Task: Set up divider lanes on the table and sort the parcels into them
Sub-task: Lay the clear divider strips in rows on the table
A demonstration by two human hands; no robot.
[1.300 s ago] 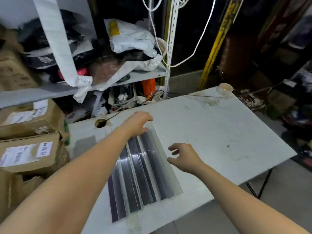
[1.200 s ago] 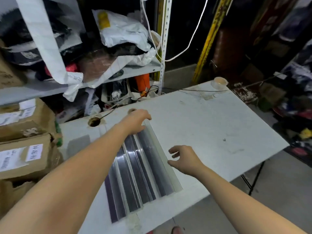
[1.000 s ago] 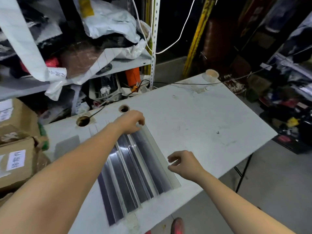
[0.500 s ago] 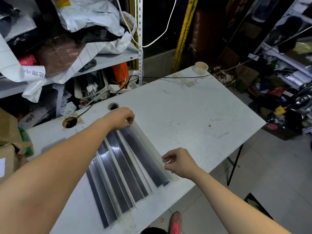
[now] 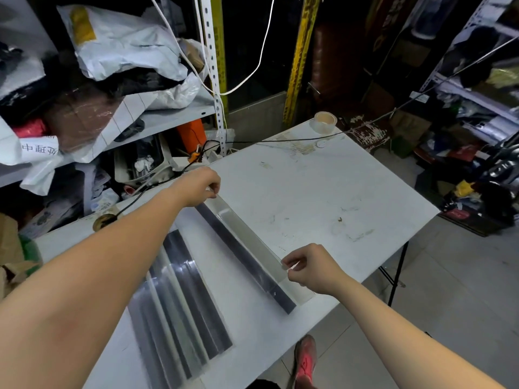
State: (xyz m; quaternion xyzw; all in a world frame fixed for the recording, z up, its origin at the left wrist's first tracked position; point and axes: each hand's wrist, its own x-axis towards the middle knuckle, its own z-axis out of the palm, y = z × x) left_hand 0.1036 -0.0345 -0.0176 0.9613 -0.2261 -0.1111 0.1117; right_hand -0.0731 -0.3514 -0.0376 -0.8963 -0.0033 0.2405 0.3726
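A long clear angled divider strip point(image 5: 247, 248) lies slantwise on the white table point(image 5: 323, 192), apart from the others. My left hand point(image 5: 200, 188) pinches its far end and my right hand point(image 5: 311, 269) pinches its near end. Several more clear divider strips point(image 5: 177, 307) lie side by side in a stack at the table's near left, under my left forearm. Parcels in white and dark bags point(image 5: 118, 49) are piled on the shelf behind the table.
A roll of clear tape point(image 5: 325, 122) stands at the table's far corner beside a black cable point(image 5: 280, 140). A metal shelf post point(image 5: 213, 80) rises behind the table. Cardboard boxes point(image 5: 11, 248) sit at the left. The table's near edge drops to a tiled floor point(image 5: 449, 290) and my red shoe point(image 5: 304, 357).
Both hands have taken hold of the rightmost strip by its ends and moved it to the right, away from the stack. The camera has swung right.
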